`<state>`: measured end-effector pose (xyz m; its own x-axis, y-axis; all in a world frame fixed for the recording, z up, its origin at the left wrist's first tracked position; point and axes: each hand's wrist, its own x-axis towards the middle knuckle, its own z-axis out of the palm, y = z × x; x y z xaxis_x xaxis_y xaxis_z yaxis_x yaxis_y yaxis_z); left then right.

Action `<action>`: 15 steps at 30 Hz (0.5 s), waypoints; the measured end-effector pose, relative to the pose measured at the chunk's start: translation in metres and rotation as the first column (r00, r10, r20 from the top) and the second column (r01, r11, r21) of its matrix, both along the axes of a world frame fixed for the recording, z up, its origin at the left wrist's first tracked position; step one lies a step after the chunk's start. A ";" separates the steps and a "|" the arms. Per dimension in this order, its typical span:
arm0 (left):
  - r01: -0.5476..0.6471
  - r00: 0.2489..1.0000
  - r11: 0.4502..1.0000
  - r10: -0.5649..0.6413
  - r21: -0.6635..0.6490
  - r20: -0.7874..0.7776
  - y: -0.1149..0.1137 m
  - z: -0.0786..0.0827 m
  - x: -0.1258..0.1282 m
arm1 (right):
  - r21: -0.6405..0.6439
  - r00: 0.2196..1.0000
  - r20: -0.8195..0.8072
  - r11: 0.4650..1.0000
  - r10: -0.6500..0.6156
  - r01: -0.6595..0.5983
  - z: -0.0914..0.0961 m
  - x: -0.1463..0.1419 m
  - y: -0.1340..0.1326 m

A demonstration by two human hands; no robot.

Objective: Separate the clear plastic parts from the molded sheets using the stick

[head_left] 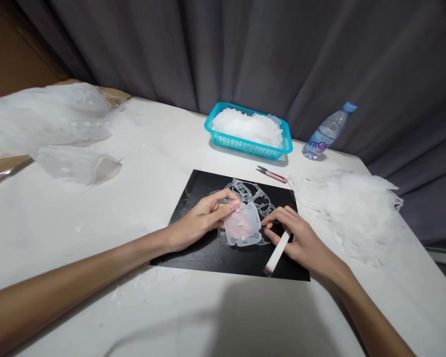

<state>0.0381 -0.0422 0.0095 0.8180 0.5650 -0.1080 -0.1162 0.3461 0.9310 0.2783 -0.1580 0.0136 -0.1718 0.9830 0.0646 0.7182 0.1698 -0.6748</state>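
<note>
My left hand pinches a translucent, rounded-square plastic piece by its upper left edge, thumb on top; the fingers behind it show faintly through. The piece has small round marks and notched edges. Close to its right edge are the fingertips of my right hand, which is closed around a white stick-like tool with a dark end pointing down toward me. Whether those fingertips also touch the piece, I cannot tell. Below both hands lies a black mat, with a cut-out translucent sheet frame on it.
A blue basket of white translucent pieces stands at the back. Pink-handled snips lie before it, with a water bottle to the right. Translucent scraps are heaped at right; plastic bags or sheets cover the left back.
</note>
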 end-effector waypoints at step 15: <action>-0.037 0.989 0.977 0.066 0.212 -0.131 -0.002 0.000 -0.001 | 0.191 0.988 0.141 0.978 0.058 -0.084 -0.009 -0.021 -0.005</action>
